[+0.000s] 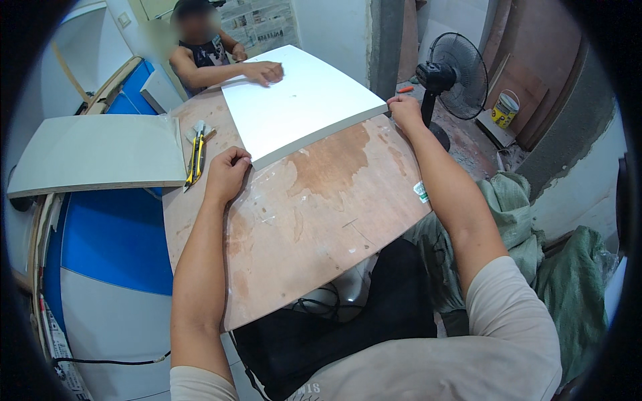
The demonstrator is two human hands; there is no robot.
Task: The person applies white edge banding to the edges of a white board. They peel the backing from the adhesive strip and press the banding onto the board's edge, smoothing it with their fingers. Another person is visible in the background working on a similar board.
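Gripping white board (pixel 301 97) near corners | left hand (pixel 227 172) curled shut on left corner | right hand (pixel 404 110) pinching right corner | co-worker's hand (pixel 266 71) flat beyond | utility knife (pixel 195 158) left of left hand

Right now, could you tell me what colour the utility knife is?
Yellow and black utility knife, clearest in the head view.

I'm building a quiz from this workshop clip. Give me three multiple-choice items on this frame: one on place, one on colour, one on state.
1. Where does the utility knife lie?
A. left of the left hand
B. on the white panel
C. beside the fan

2. What colour is the panel that both hands grip?
A. blue
B. white
C. brown

3. What is the right hand doing?
A. hanging free
B. holding the knife
C. gripping the panel's near corner

Answers: 1 A, it rests on the plywood table left of that hand; 2 B, its top is plain white; 3 C, fingers close on the corner.
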